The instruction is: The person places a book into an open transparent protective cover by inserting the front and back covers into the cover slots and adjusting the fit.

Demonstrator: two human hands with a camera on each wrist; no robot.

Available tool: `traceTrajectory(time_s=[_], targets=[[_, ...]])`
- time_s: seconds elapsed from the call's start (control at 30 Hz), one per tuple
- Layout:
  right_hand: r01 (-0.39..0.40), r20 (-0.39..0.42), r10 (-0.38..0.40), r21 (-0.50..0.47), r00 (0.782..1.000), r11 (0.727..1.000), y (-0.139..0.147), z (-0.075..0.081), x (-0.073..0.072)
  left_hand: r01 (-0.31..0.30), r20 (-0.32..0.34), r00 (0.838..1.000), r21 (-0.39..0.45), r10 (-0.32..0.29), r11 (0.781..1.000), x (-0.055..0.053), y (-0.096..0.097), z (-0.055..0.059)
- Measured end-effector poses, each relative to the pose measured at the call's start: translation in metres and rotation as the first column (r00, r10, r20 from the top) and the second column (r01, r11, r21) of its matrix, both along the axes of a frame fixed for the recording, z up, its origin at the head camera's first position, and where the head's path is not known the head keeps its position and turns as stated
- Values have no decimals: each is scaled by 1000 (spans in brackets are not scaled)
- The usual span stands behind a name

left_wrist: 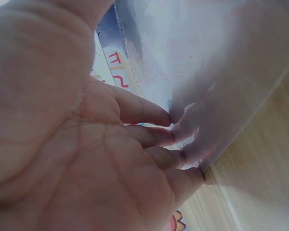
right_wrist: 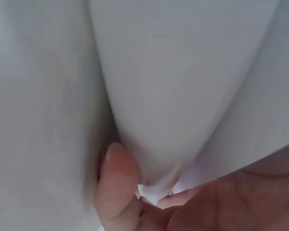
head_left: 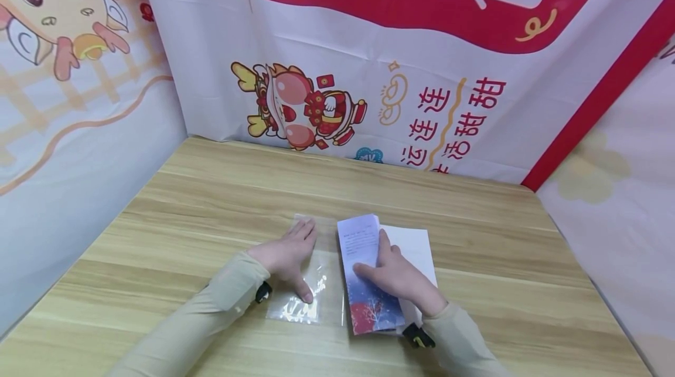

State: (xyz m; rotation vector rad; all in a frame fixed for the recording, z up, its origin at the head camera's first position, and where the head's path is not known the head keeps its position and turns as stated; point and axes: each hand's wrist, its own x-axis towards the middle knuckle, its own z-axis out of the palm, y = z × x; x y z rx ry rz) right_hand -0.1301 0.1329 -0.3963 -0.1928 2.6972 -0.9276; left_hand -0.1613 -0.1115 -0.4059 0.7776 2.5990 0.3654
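Observation:
A sheet of clear plastic film (head_left: 330,289) lies on the wooden table. My left hand (head_left: 290,257) rests on it with fingers spread; in the left wrist view its fingertips (left_wrist: 156,114) touch the shiny film. To the right is a paper book with a blue-purple printed flap (head_left: 360,242), which shows small text at the top and a red patch at the bottom. My right hand (head_left: 398,274) holds this flap, thumb on top and the other fingers partly hidden. White curved sheets (right_wrist: 173,72) surround a fingertip of that hand in the right wrist view.
The wood-grain table (head_left: 237,189) runs back to a hanging white and red printed cloth (head_left: 337,43). More printed cloth stands at the left (head_left: 95,131) and right sides. White paper (head_left: 416,248) lies under the right hand.

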Motion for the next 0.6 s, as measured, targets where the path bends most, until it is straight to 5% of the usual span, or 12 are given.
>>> traceTrajectory(time_s=[0.6], targets=[[40, -92, -21, 205, 995, 978, -14, -5, 2, 18, 12, 1000, -8, -18, 1000, 1, 0, 4]])
